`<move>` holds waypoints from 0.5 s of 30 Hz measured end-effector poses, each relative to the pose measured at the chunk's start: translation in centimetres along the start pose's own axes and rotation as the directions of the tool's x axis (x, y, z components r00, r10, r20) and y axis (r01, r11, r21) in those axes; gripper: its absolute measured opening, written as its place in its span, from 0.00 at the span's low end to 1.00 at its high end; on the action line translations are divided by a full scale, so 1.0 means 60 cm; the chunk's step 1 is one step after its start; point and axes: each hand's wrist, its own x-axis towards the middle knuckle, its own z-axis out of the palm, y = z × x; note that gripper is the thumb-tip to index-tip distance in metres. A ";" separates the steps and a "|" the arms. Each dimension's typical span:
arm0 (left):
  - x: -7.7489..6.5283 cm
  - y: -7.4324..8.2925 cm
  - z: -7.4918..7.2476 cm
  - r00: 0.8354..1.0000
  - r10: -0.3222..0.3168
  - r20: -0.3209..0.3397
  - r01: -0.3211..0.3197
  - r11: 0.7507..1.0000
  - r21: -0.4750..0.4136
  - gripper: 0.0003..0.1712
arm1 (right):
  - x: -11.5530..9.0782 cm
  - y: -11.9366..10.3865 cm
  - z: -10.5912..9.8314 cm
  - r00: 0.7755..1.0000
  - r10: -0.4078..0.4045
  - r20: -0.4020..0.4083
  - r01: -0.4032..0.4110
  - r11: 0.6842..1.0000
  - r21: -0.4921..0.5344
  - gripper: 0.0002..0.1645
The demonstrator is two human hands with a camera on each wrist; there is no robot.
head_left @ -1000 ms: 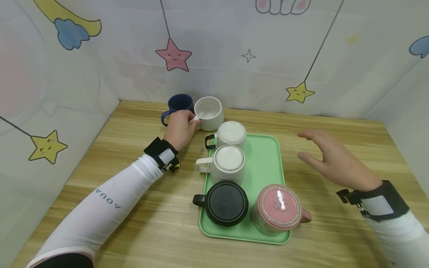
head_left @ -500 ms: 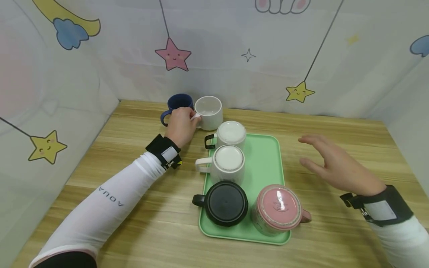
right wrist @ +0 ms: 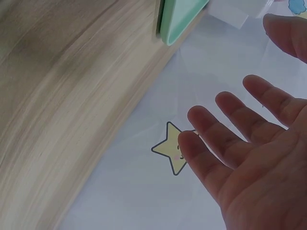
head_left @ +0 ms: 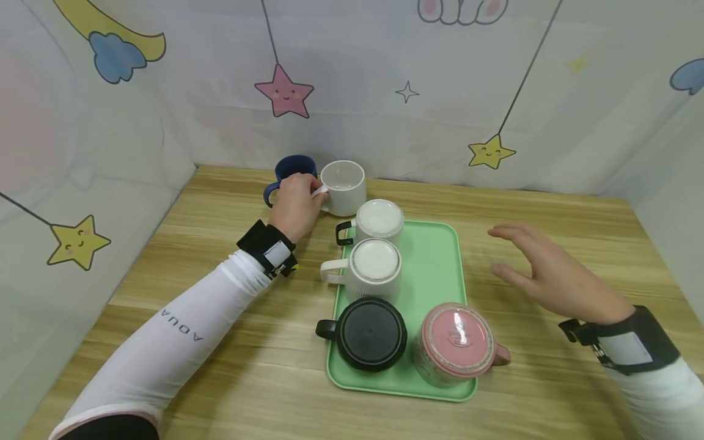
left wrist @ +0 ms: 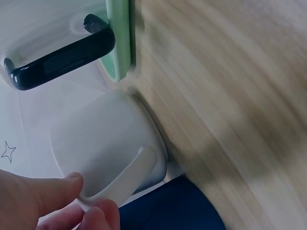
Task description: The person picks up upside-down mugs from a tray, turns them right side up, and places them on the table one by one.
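My left hand [head_left: 297, 206] pinches the handle [left wrist: 127, 179] of a plain white mug [head_left: 344, 189] between thumb and fingers. That mug stands upright at the back of the table, just behind the green tray. Left of it is a dark blue mug [head_left: 296, 165], upright and partly covered by my left hand. My right hand [head_left: 550, 272] hovers to the right of the tray with fingers extended and nothing in them; the right wrist view shows the bare palm [right wrist: 268, 177].
On the green tray [head_left: 434, 256] several mugs stand upside down: a white one with a black handle [head_left: 344, 233], a ribbed white mug [head_left: 376, 269], a black mug [head_left: 371, 334] and a pink mug [head_left: 459, 342]. A printed curtain [head_left: 357, 73] hangs behind the wooden table [head_left: 231, 360].
Over the last second my left hand has shifted up slightly while staying on the white mug's handle. My right hand has drifted slightly down and to the right. The tray's mugs stay put.
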 end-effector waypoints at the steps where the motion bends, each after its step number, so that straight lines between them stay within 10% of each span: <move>1: -0.001 0.000 -0.001 1.000 0.001 -0.006 -0.001 1.000 0.004 0.12 | 0.000 0.000 -0.001 1.000 -0.001 -0.001 0.001 1.000 0.000 0.37; 15: -0.029 0.029 -0.033 0.999 0.034 -0.035 -0.031 0.996 0.085 0.26 | -0.008 -0.013 -0.011 1.000 -0.009 -0.003 0.009 1.000 -0.011 0.38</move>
